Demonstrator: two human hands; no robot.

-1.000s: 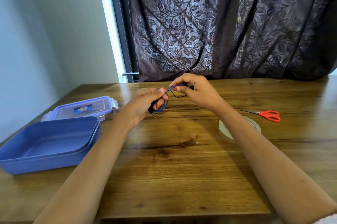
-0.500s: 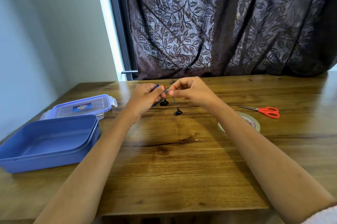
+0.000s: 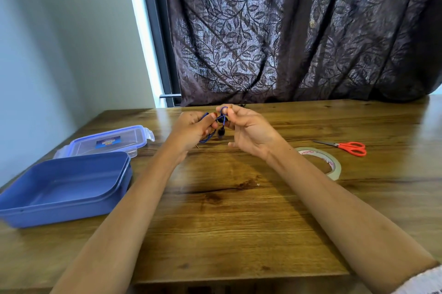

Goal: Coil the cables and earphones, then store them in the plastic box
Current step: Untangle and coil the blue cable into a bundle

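Blue-corded earphones (image 3: 216,127) with black earbuds hang between both hands above the far middle of the wooden table (image 3: 239,222). My left hand (image 3: 193,128) grips the coiled bundle, and the plug dangles below it. My right hand (image 3: 248,129) pinches a loop of the cord at the top between thumb and forefinger. One black earbud hangs between the hands. The blue plastic box (image 3: 64,188) stands uncovered at the left with nothing visible inside.
The box's clear lid (image 3: 107,141) with blue clips lies behind the box. A roll of clear tape (image 3: 331,162) lies right of my right forearm. Red-handled scissors (image 3: 350,147) lie farther right. A dark leaf-patterned curtain (image 3: 299,30) hangs behind the table.
The dangling earbuds have been drawn up closer to the hands. My right hand has turned and lifted a loop of cord over the bundle in my left hand.
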